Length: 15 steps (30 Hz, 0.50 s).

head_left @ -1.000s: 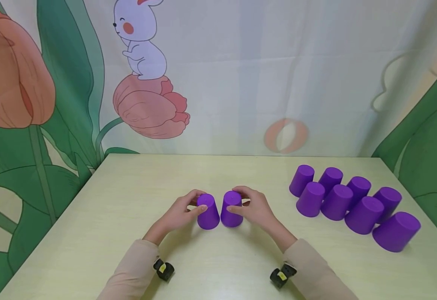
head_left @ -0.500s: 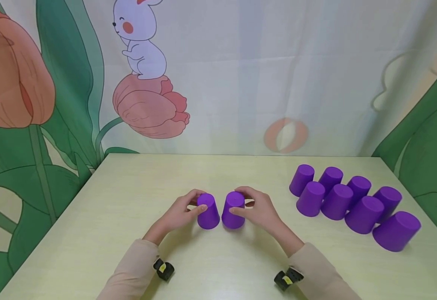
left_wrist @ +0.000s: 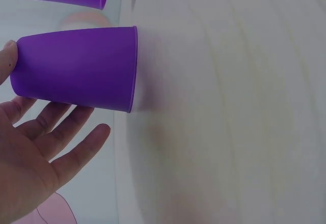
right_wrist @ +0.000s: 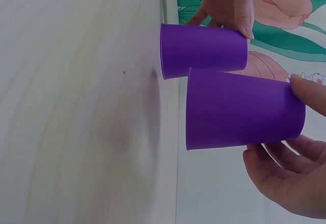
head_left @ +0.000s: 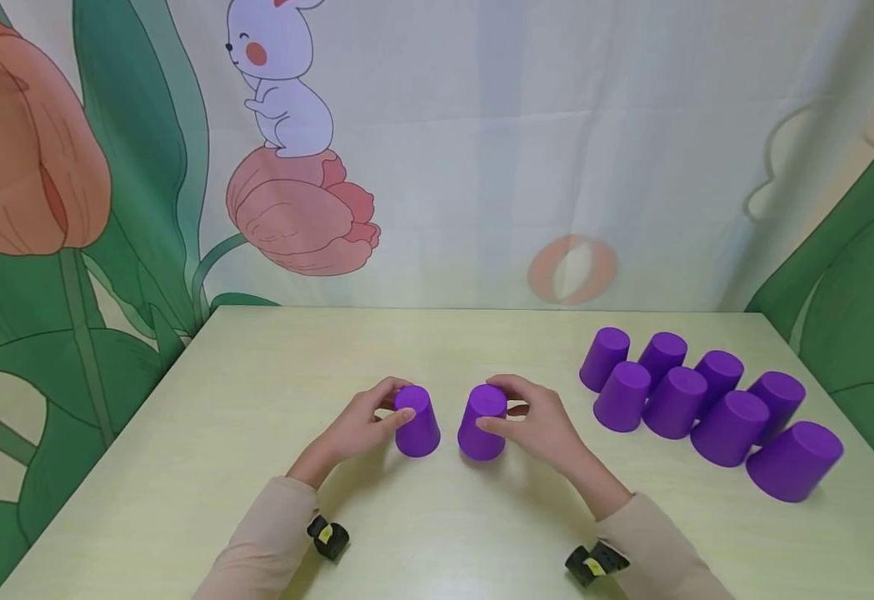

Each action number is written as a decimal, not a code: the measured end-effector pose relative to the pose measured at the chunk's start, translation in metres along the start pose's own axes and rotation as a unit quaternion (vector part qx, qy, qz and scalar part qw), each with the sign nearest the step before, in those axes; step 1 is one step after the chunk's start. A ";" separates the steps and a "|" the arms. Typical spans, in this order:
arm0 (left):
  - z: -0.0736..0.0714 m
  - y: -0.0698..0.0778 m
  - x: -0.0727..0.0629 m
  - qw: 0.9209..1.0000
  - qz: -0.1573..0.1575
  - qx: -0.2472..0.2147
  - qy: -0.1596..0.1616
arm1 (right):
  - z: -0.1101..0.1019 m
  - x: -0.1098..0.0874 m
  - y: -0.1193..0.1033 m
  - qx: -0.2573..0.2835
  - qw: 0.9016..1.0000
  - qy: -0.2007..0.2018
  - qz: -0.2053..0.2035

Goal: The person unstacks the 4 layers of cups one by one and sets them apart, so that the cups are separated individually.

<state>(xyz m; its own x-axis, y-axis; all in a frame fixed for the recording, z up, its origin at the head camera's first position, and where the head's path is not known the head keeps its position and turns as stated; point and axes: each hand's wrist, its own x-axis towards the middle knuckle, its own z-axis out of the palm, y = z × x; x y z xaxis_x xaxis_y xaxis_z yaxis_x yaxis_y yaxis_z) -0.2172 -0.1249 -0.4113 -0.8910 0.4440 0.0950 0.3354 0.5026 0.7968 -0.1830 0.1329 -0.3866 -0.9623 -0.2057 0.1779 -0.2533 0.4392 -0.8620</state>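
Two purple cups stand upside down near the middle of the table in the head view, with a gap between them. My left hand (head_left: 365,421) pinches the left cup (head_left: 419,429) between the thumb on its near side and the fingers behind. In the left wrist view, that cup's rim (left_wrist: 134,71) is down at the tabletop. My right hand (head_left: 537,417) grips the right cup (head_left: 479,437) the same way, near its closed end. The right wrist view has this right cup (right_wrist: 239,112) held a little off the table, its shadow apart from the rim.
Several more purple cups (head_left: 675,404) stand upside down in two slanting rows on the right side of the pale wooden table (head_left: 182,467). Behind the table's back edge hangs a curtain (head_left: 444,208) printed with a rabbit and flowers.
My right hand has moved to the right and slightly nearer with its cup, widening the gap between the two cups. The left hand and its cup have stayed in place.
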 end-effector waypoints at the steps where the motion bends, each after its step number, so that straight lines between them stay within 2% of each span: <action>1: 0.000 0.000 0.000 1.000 0.001 0.001 0.000 | -0.002 -0.001 0.001 0.000 1.000 0.000 0.002; 15: -0.001 0.002 -0.001 1.000 -0.006 -0.003 -0.001 | -0.024 -0.010 0.009 -0.011 1.000 0.006 0.002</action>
<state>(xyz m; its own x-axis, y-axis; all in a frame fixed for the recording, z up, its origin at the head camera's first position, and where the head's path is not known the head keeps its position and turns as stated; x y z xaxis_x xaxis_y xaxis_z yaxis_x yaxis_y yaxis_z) -0.2156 -0.1247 -0.4094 -0.8943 0.4397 0.0829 0.3223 0.5045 0.8010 -0.1781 0.1600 -0.3849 -0.9645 -0.1926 0.1806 -0.2512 0.4588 -0.8523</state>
